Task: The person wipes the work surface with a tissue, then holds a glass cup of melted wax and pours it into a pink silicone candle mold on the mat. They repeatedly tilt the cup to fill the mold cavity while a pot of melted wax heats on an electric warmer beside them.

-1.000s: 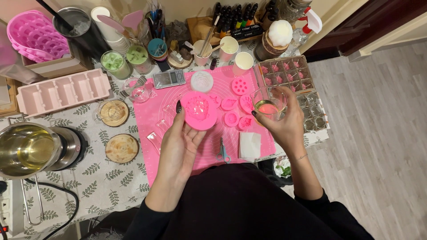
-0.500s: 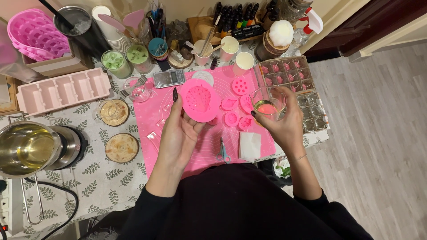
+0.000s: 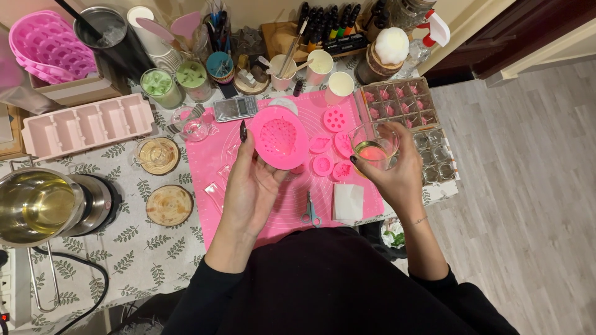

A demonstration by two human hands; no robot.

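My left hand (image 3: 251, 183) holds up a round pink silicone mould (image 3: 279, 138) with a shell pattern, lifted above the pink mat (image 3: 285, 205). My right hand (image 3: 397, 177) grips a clear glass cup (image 3: 374, 146) with pinkish-yellow liquid at its bottom, held just right of the mould. Several small pink moulds (image 3: 329, 146) lie on the mat between the two hands, and another round one (image 3: 335, 119) sits farther back.
A metal pot of yellow liquid (image 3: 34, 205) stands at the left on a heater. Two wooden coasters (image 3: 169, 205), a long pink bar mould (image 3: 87, 127), a small scale (image 3: 236, 108), scissors (image 3: 310, 211), a white cloth (image 3: 347, 201), cups and a clear compartment tray (image 3: 403, 105) surround the mat.
My left hand has lifted the round pink mould up and tilted it toward me. The right hand has kept the glass cup in about the same place.
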